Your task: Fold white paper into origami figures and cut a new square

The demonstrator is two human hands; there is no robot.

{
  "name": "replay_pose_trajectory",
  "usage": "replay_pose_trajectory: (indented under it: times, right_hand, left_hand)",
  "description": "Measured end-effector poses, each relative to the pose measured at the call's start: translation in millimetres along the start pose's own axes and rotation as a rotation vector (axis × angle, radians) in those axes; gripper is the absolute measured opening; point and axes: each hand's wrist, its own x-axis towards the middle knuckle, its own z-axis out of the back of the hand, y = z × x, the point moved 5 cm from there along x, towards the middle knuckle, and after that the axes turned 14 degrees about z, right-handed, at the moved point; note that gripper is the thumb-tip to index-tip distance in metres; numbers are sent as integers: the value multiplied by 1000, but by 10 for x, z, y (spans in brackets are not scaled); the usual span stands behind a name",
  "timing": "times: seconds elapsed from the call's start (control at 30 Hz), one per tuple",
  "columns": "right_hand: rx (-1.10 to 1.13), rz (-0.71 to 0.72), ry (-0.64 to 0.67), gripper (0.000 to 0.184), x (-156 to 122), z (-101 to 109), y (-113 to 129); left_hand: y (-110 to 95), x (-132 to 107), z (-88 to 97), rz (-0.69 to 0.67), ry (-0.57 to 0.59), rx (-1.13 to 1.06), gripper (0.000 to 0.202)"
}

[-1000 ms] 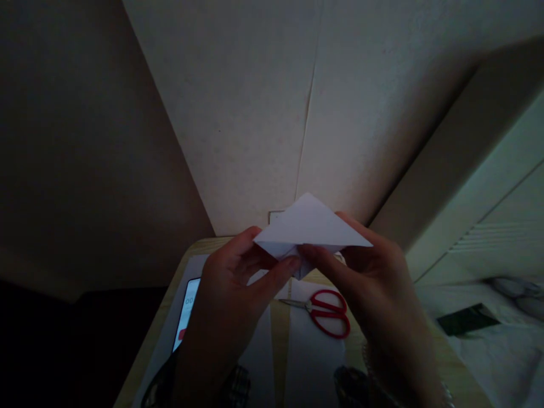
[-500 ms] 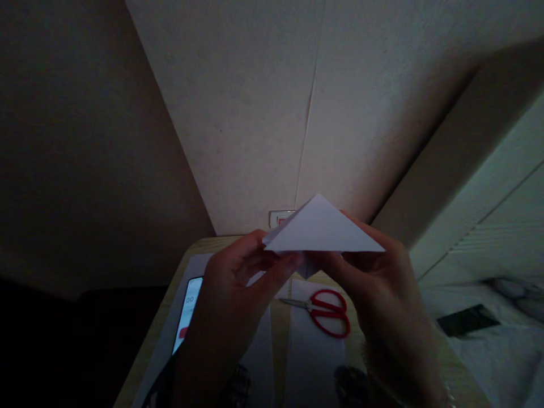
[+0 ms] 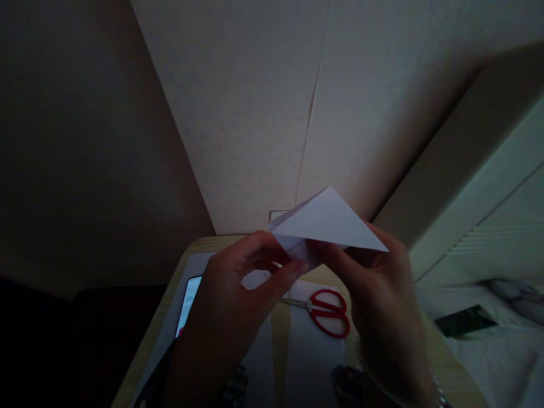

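Note:
A white folded paper (image 3: 329, 218) with a triangular upper flap is held up over the table, tilted down toward the right. My left hand (image 3: 242, 283) pinches its lower left part between thumb and fingers. From the right, my right hand (image 3: 378, 277) grips it, the thumb tucked under the flap and the other fingers behind the paper, mostly hidden. Below the hands lie scissors (image 3: 329, 313) with red handles, their blades pointing left and partly covered by my left hand.
White paper sheets (image 3: 312, 362) lie on the wooden table (image 3: 279, 340). A lit phone (image 3: 186, 306) is at the left, partly behind my left wrist. A wall with a socket or switch plate (image 3: 276, 215) rises behind. Right of the table, a dark green flat item (image 3: 465, 321) rests on a pale surface.
The folded paper has tilted, its right corner now lower than its left, and its peak has shifted slightly right. Both hands keep hold; the left thumb has moved slightly right.

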Motion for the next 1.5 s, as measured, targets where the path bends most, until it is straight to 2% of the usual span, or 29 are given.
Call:
replay_pose_trajectory:
  times: [0.13,0.3,0.5,0.67,0.8,0.83,0.97,1.0,1.07,1.17,1.37,1.5]
  right_hand:
    - [18,0,-9,4,-3,-2,-6]
    - [14,10,1,4,20,-4,-3]
    - [32,-18,31,9,2,-15,2]
    - [31,4,-4,6,7,-24,13]
    - [66,9,76,3,18,-69,29]
    - [56,7,95,5,19,-64,31]
    - [39,-6,187,35,23,9,20]
    - [52,6,205,38,28,32,20]
    - [67,34,251,31,41,55,15]
    - [14,15,213,20,62,71,-28]
    - [-66,-44,146,24,38,-29,-35]
    - [-61,1,146,26,21,-59,-2]
  left_hand:
    - [20,4,28,-30,-37,34,20]
    - [-20,-2,47,-102,-48,-25,12]
    - [-27,-18,67,-120,-125,-43,18]
    - [13,5,-33,-59,-17,-96,5]
    - [40,29,-36,-22,6,-124,9]
    - [38,34,-19,-32,-1,-138,8]
    - [31,56,64,-77,-53,-128,5]
    - [32,60,80,-80,-71,-103,4]
    - [30,64,96,-88,-95,-52,4]
    - [24,59,92,-103,-105,-21,5]
    - [33,49,52,-39,-71,-120,9]
    - [27,30,36,-3,-72,-162,9]
